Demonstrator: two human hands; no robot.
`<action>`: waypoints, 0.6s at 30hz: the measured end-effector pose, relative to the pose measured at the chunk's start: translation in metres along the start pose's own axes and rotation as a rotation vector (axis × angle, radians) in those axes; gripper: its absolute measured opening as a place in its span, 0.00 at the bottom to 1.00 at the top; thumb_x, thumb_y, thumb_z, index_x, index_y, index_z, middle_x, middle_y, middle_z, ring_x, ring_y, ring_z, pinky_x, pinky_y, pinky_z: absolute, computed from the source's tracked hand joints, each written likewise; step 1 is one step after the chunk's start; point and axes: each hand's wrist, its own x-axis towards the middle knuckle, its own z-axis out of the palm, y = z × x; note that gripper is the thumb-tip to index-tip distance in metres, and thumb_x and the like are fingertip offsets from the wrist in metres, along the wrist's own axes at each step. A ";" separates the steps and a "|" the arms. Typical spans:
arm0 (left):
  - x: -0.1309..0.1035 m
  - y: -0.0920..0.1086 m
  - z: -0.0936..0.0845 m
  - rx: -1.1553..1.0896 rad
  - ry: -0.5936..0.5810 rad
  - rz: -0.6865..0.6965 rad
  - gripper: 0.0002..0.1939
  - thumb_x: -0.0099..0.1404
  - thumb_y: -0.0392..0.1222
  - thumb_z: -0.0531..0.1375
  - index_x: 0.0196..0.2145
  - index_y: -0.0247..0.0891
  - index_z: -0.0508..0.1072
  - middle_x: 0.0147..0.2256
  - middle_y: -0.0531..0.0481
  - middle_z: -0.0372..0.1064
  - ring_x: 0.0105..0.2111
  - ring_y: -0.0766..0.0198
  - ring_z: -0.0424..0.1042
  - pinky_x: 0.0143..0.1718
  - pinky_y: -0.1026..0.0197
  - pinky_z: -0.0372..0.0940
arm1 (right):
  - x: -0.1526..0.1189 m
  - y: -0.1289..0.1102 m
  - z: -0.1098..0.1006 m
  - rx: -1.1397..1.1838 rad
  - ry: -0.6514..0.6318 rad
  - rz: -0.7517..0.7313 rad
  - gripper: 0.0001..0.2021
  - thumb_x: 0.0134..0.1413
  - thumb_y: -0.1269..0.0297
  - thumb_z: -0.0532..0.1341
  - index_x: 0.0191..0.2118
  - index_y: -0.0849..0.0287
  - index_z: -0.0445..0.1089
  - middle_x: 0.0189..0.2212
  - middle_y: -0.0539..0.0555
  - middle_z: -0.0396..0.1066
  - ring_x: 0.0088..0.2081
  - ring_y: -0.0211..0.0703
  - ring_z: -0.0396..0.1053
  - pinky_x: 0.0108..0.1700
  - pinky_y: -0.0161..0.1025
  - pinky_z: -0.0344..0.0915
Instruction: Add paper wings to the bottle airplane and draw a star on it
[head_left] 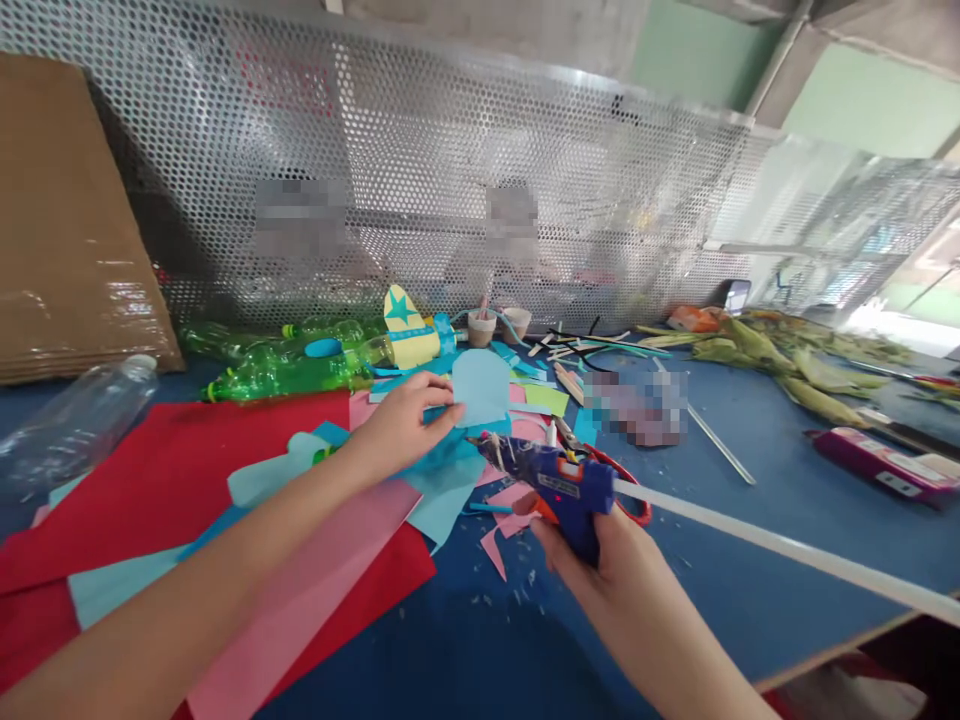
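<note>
My left hand [420,415] pinches the lower left edge of a light blue paper piece [481,385] with a rounded top, held up over the table. In my right hand [600,555] is a blue hot glue gun [559,480], its nozzle pointing left, just below and right of the paper. A long white glue stick [780,545] juts from the gun's back toward the right. Red-handled scissors [626,480] lie partly hidden behind the gun. Pink paper scraps [514,500] and blue sheets [442,500] lie beneath my hands.
Red sheets [247,450] and a clear bottle [82,420] lie on the left. Green bottles [292,370] and a yellow paper hat-like piece [409,335] sit behind. Small pots [481,328] stand by the perforated metal screen [420,150]. Corn husks [757,350] and a purple case [885,465] are at right.
</note>
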 end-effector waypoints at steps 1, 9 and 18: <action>0.000 0.000 0.000 -0.006 -0.006 0.002 0.16 0.65 0.49 0.54 0.31 0.40 0.77 0.42 0.46 0.71 0.42 0.57 0.71 0.46 0.54 0.66 | 0.001 0.001 0.004 -0.054 0.042 -0.029 0.14 0.56 0.54 0.54 0.38 0.58 0.70 0.29 0.58 0.77 0.31 0.53 0.76 0.31 0.44 0.72; -0.002 -0.003 0.004 -0.030 0.007 0.017 0.15 0.66 0.49 0.53 0.30 0.40 0.76 0.41 0.47 0.70 0.41 0.57 0.70 0.46 0.54 0.65 | 0.001 0.003 0.018 -0.217 0.121 -0.145 0.17 0.61 0.50 0.50 0.37 0.56 0.69 0.30 0.60 0.77 0.33 0.56 0.77 0.31 0.45 0.73; -0.003 -0.003 0.007 -0.078 0.014 0.036 0.14 0.66 0.46 0.55 0.31 0.37 0.76 0.44 0.44 0.67 0.44 0.56 0.70 0.49 0.53 0.64 | 0.003 0.018 0.017 -0.295 0.021 -0.197 0.16 0.63 0.52 0.50 0.40 0.56 0.70 0.36 0.61 0.77 0.39 0.56 0.76 0.32 0.44 0.73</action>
